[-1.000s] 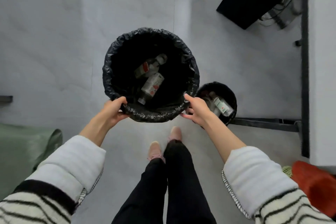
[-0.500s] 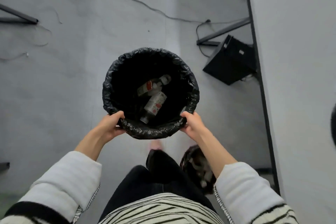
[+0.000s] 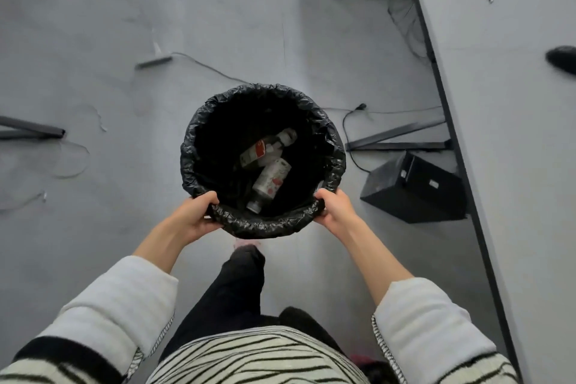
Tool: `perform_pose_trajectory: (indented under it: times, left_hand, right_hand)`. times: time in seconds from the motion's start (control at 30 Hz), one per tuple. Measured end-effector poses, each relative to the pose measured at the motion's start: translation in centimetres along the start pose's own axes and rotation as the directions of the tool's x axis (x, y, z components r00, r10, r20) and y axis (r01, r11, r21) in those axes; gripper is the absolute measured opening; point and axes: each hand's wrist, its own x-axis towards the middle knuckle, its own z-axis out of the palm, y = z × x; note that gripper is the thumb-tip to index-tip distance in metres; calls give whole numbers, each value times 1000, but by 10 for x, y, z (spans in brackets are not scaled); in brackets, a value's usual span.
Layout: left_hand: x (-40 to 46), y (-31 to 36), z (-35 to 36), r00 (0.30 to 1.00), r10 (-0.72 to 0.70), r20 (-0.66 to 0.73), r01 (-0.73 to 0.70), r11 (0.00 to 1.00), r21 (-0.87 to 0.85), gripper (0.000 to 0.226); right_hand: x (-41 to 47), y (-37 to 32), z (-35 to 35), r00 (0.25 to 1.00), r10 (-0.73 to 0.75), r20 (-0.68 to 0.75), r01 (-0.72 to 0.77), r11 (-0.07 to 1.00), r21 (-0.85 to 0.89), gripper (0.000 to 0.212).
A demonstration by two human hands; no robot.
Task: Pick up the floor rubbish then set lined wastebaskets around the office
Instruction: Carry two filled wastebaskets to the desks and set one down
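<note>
A round wastebasket [image 3: 330, 146] lined with a black bag is carried in front of me above the grey floor. My left hand [image 3: 194, 215] grips its near-left rim, fingers curled over the bag's edge. My right hand [image 3: 335, 207] grips the near-right rim the same way. Two plastic bottles lie at the bottom: one with a red and white label [image 3: 265, 148] and one with a pale flowered label [image 3: 269, 182].
A long grey desk [image 3: 505, 103] runs along the right, with black frame legs [image 3: 396, 137] and a black box [image 3: 414, 190] on the floor beneath it. Cables [image 3: 218, 70] trail across the floor ahead. More black frame feet [image 3: 31, 129] lie at the left.
I have walked forward with the basket. The second small basket that stood by my feet has passed out of sight behind me. The black box and desk legs are now closer.
</note>
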Motion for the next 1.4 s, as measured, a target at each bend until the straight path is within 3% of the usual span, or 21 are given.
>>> perform_pose_trajectory:
  times: [0.3,0.67,0.83,1.07,1.23,1.4]
  left_hand:
    - [84,213,86,994,38,99,-42,998,36,19]
    - [210,436,231,997,-8,73,8,1000,5,17]
    - [257,537,283,998,-3,65,2,1000,11,31]
    - [346,670,345,999,23,29,-23,1000,21,14]
    - [428,779,388,993,98,66,-104,989,106,28]
    - [503,891,444,974,219,-55,-196,943,270,34]
  right_hand:
    - [100,-183,87,995,-88,-50,92,993,76,32]
    - [267,-423,148,997,-77,-26,78,996,44,28]
    - [329,-532,184,997,-70,-13,70,997,24,30]
    - [432,-658,249,997,-72,-29,72,997,-8,34]
    - [516,-751,301,995,-44,-88,46,999,26,33]
    - [590,-844,348,994,-33,-102,39,998,58,38]
